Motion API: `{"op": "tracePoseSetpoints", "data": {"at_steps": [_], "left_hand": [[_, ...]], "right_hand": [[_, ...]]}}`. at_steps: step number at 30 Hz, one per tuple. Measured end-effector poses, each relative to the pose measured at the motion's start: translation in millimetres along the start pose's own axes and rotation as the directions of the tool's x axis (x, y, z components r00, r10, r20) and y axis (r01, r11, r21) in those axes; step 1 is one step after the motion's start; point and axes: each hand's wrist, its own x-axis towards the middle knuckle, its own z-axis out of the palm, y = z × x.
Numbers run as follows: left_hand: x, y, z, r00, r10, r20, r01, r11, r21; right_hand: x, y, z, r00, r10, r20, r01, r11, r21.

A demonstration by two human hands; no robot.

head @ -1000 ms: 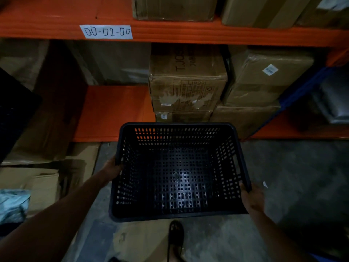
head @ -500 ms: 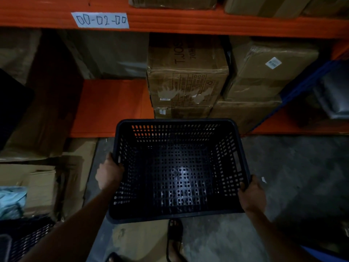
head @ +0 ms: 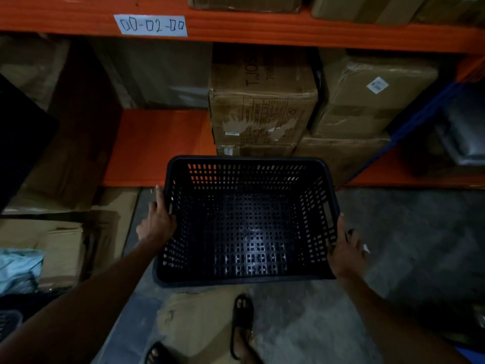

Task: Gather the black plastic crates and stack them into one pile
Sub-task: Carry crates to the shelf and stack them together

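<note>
A black perforated plastic crate [head: 246, 278] hangs in front of me above the concrete floor, its mouth facing up and empty inside. My left hand [head: 157, 222] grips its left rim near the handle slot. My right hand [head: 343, 245] presses against its right wall, fingers partly spread along the side. Part of another black crate [head: 8, 324] shows at the bottom left edge, mostly cut off by the frame.
An orange rack [head: 157, 145] stands ahead, loaded with cardboard boxes [head: 262, 106]. Flattened cardboard [head: 60, 240] lies on the floor at left, with a pale blue bag [head: 18, 266]. My sandalled feet [head: 242, 324] stand below the crate. A blue upright [head: 409, 124] slants at right.
The crate has drifted slightly forward and down toward the rack's lower shelf. My left hand has slid forward along the left rim; my right hand's fingers have spread flatter on the right wall.
</note>
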Motion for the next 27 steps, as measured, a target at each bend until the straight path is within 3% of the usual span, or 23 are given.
{"op": "tracePoseSetpoints", "data": {"at_steps": [6,9,12,16,20,23,27], "left_hand": [[-16.8,-13.0,7.7,0.988,0.148,-0.043,-0.153,0.971,-0.184],[-21.6,-11.7,12.4,0.993,0.088,-0.073,-0.100,0.976,-0.195],[-24.4,-6.4,10.8,0.998,0.014,-0.063,-0.020,0.995,-0.100],[-26.9,1.2,1.3,0.998,-0.039,0.053,0.040,0.999,-0.017],[-27.7,6.0,-12.3,0.988,-0.050,0.143,0.053,0.998,-0.019],[-40.5,7.2,-21.3,0.994,-0.027,0.107,0.035,0.996,-0.078],[-65.7,-9.1,-44.2,0.999,-0.033,-0.002,0.032,0.975,-0.219]], "right_hand": [[16.8,-8.7,-5.6,0.995,-0.052,0.087,0.057,0.997,-0.054],[16.4,-10.4,-0.1,0.996,-0.034,0.083,0.045,0.991,-0.126],[18.1,-13.6,3.6,0.995,0.007,0.097,0.010,0.986,-0.167],[22.3,-13.9,7.0,0.978,0.028,0.205,-0.015,0.998,-0.063],[18.7,-14.2,0.6,0.980,0.022,0.199,0.004,0.991,-0.130],[4.1,-29.4,-11.0,0.984,-0.048,0.172,0.070,0.989,-0.127],[-23.4,-97.9,-29.2,0.965,-0.155,0.211,0.164,0.986,-0.025]]}}
